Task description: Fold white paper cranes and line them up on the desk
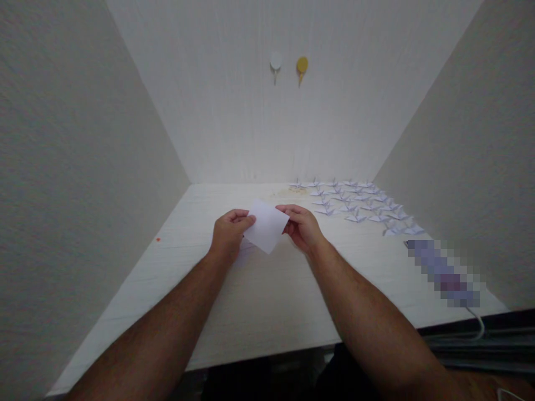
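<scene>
A small square sheet of white paper (268,227) is held above the table, one corner tilted toward me. My left hand (229,231) pinches its left edge, with the thumb lying on top. At the right corner, my right hand (304,225) is closed on the sheet, its fingers partly behind the paper. Beneath the sheet, near my left wrist, a pale purplish patch shows on the table; I cannot tell whether it is paper or shadow.
Several folded paper cranes (355,200) stand in rows on the white table (276,312) at the back right. A blurred-out object (443,273) with a white cable (478,323) lies at the right edge. A small orange bit (157,239) is at left. White (275,60) and yellow (302,64) hooks hang behind.
</scene>
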The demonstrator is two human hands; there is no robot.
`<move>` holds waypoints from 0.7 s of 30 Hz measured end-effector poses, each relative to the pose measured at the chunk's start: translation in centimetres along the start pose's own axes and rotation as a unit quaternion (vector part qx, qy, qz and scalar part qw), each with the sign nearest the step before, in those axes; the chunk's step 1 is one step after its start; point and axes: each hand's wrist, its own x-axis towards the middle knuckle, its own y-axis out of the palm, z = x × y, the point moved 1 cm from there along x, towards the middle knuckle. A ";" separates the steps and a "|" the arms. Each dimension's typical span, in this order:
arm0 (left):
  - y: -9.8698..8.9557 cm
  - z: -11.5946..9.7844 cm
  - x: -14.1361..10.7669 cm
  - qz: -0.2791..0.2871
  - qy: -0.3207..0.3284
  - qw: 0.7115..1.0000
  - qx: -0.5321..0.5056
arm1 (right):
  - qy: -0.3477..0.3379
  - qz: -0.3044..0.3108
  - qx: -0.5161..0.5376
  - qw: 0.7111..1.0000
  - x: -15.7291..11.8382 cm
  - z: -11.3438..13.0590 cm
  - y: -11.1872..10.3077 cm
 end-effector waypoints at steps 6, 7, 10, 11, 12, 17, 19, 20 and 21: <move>0.2 0.2 -0.2 -0.043 0.012 0.999 0.015 | 0.004 0.039 -0.001 0.999 -0.3 0.1 0.0; 0.2 0.3 -0.2 -0.050 0.019 0.998 0.017 | 0.008 0.046 -0.003 0.999 -0.4 0.1 0.1; 0.6 0.4 -0.6 -0.065 0.039 0.997 0.016 | 0.017 0.062 -0.009 0.998 -0.6 0.1 0.4; 0.7 0.3 -0.7 -0.065 0.043 0.997 0.015 | 0.016 0.064 -0.010 0.998 -0.6 0.1 0.5; 0.9 0.3 -0.9 -0.062 0.045 0.997 0.017 | 0.014 0.067 -0.010 0.998 -0.6 0.0 0.5; 1.2 -0.4 -1.5 -0.064 0.060 0.996 0.032 | 0.011 0.059 0.003 0.998 -0.3 -0.2 0.1; 1.1 -0.5 -1.5 -0.079 0.062 0.994 0.031 | 0.014 0.046 0.011 0.999 -0.2 -0.2 -0.2; 1.1 -0.5 -1.5 -0.084 0.064 0.994 0.031 | 0.015 0.045 0.016 0.999 -0.1 -0.2 -0.3; 1.0 -0.5 -1.4 -0.086 0.068 0.994 0.031 | 0.014 0.049 0.019 0.999 -0.1 -0.2 -0.4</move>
